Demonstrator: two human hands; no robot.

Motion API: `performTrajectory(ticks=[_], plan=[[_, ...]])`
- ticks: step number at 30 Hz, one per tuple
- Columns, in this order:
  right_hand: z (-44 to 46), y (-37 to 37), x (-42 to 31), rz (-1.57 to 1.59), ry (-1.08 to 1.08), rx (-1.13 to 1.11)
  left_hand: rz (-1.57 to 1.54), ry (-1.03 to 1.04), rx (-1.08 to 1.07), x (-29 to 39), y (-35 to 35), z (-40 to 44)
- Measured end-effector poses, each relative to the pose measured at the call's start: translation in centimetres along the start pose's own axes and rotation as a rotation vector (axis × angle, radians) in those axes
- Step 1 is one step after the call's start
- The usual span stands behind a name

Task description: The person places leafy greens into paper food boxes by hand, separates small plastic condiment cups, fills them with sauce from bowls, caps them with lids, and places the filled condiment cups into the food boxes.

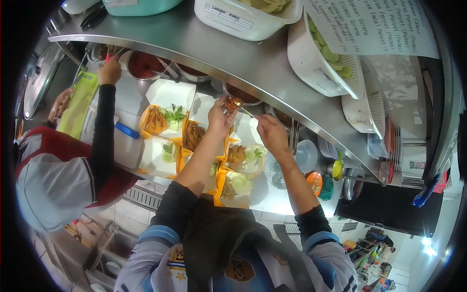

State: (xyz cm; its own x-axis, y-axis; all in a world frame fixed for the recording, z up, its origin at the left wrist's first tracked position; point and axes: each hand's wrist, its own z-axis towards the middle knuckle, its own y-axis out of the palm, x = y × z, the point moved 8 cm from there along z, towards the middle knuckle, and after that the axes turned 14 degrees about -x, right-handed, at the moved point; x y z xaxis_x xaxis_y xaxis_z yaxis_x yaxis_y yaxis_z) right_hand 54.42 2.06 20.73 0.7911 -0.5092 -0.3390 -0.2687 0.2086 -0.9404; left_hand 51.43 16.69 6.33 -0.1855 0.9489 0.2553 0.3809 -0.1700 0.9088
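My left hand holds up a small cup of red sauce, its fingers wrapped round it. In my right hand is the handle of a spoon, whose tip reaches the cup. Both hands are above several open orange and white takeaway boxes. One box holds fried food, cucumber slices and green leaves; another box has brown fried meat. Just behind the cup, a pot of dark red sauce is partly hidden under the shelf edge.
A steel shelf overhangs the counter, bearing white tubs and a printed list. At left, a co-worker's hand works by a pot, near a green cutting board and a blue handle. Plastic containers stand at right.
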Motion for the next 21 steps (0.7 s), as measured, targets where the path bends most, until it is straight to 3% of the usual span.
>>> performTrajectory(ticks=[5, 11, 14, 16, 18, 20, 21], plan=[[-0.1, 1.2, -1.1, -0.093, 0.098, -0.115, 0.002, -0.009, -0.003, 0.0, -0.7, -0.1], [0.4, 0.8, -0.9, 0.131, 0.018, 0.019, -0.043, -0.048, -0.062, -0.4, -1.4, 0.3], [1.1, 0.9, 1.3, 0.247, 0.104, 0.056, -0.08, -0.066, -0.091, -0.6, -1.7, 0.3], [0.7, 2.7, 6.0, 0.721, 0.484, 0.091, -0.058, -0.139, -0.158, -0.8, -1.4, -0.3], [3.2, 2.1, 7.6, 0.546, 0.469, -0.01, -0.059, -0.155, -0.202, -0.5, -1.3, -1.2], [6.0, 1.4, 7.2, -0.007, 0.293, -0.021, -0.043, -0.234, -0.303, -0.9, -0.1, -2.6], [6.6, 1.6, 6.3, -0.125, 0.178, -0.142, -0.038, -0.247, -0.306, -1.1, 0.3, -3.4]])
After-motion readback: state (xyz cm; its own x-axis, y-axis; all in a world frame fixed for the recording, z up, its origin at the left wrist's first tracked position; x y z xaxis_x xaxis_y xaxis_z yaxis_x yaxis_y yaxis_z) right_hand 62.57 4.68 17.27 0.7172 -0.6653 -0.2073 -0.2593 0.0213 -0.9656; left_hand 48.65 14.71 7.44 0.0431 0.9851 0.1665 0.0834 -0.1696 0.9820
